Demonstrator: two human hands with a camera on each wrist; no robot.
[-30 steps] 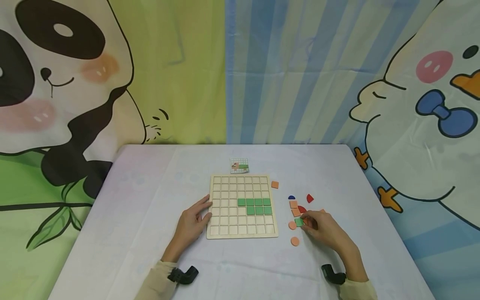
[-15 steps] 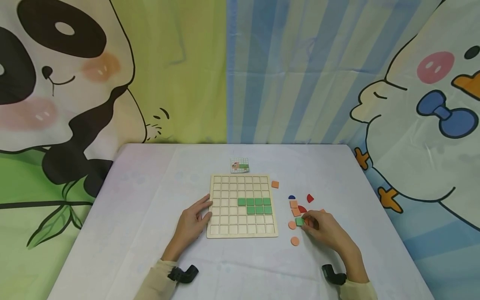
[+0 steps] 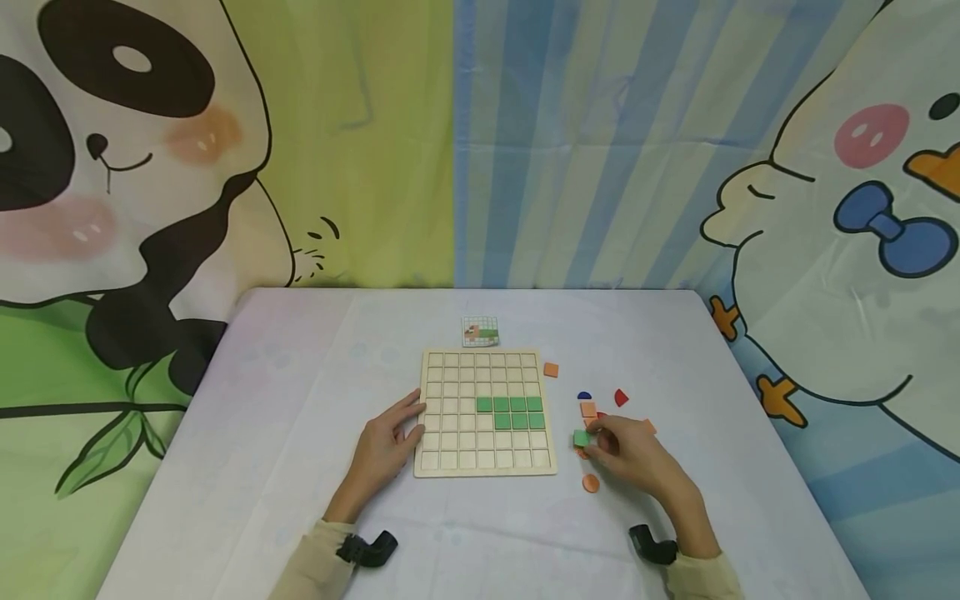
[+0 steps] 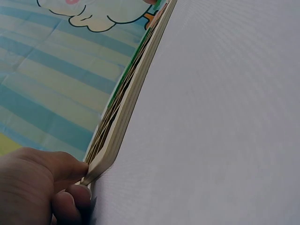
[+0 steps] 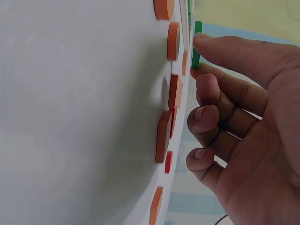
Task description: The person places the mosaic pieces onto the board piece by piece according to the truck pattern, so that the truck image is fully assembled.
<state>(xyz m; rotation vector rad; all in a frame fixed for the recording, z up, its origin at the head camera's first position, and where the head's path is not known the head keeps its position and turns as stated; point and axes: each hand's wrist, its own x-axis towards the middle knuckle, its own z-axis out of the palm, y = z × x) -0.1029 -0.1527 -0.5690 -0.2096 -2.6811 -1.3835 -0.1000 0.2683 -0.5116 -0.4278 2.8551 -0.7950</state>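
Observation:
My right hand (image 3: 633, 454) pinches a green square tile (image 3: 581, 438) between thumb and forefinger, raised off the table. In the right wrist view this tile (image 5: 197, 44) stands on edge in the grip, the other fingers loosely curled. My left hand (image 3: 382, 446) rests its fingertips and thumb against the left edge of a wooden grid board (image 3: 450, 460). In the left wrist view the thumb (image 4: 70, 166) touches the board's side (image 4: 126, 115) near a corner. Two rows of green square tiles (image 3: 517, 421) lie in the board's cells at its right side.
A small pattern card (image 3: 480, 332) lies behind the board. An orange square (image 3: 551, 370) sits by its upper right corner. Around the right hand are an orange square (image 3: 588, 409), an orange disc (image 3: 591, 483), a blue half-round piece (image 3: 584, 396) and a red wedge (image 3: 621, 397).
The right hand has lifted the green tile from among the loose pieces and moved it left, over an orange disc. The left hand and the board have stayed still.

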